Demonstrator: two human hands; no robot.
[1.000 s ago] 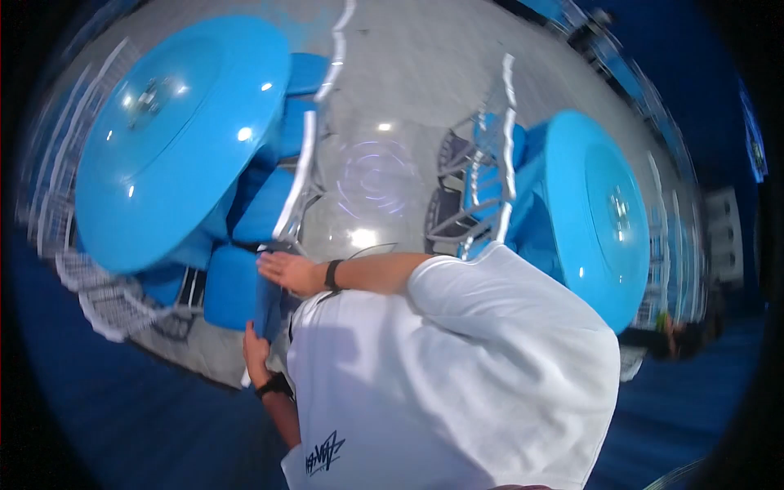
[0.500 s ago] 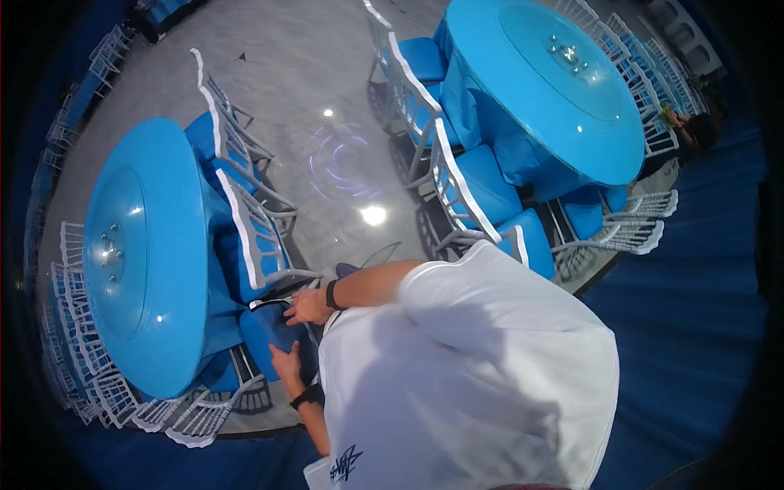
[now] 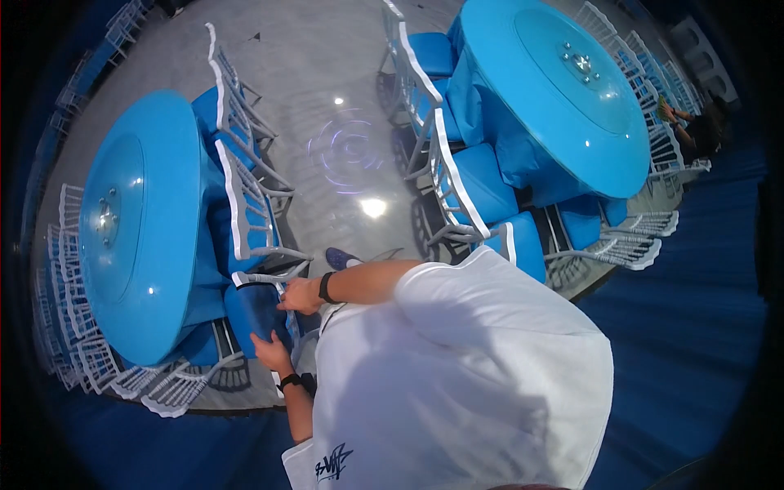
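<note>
A chair with a blue seat [image 3: 255, 309] and a white frame is at the near edge of the left round table [image 3: 175, 237], in front of my body. My right hand [image 3: 302, 296] is closed at the frame beside the seat, its fingertips reaching over the seat's edge. Lower down, my left hand [image 3: 272, 354] grips the chair's near side, thumb and fingers against the blue seat. Parts of the chair back are hidden behind my hands and forearms. Both wrists carry dark bands.
Several white-framed chairs [image 3: 245, 204] surround the blue-covered left table. Another blue round table [image 3: 563, 106] with chairs stands to the right. Grey shiny floor [image 3: 343, 155] lies between them. At far right, another person [image 3: 698, 131] is beside chairs. Blue fabric [image 3: 678, 351] covers the lower right.
The chair and both my hands have shifted left and slightly up in the picture, closer to the left table. The whole view has shifted a little as well. Both hands stay at the chair.
</note>
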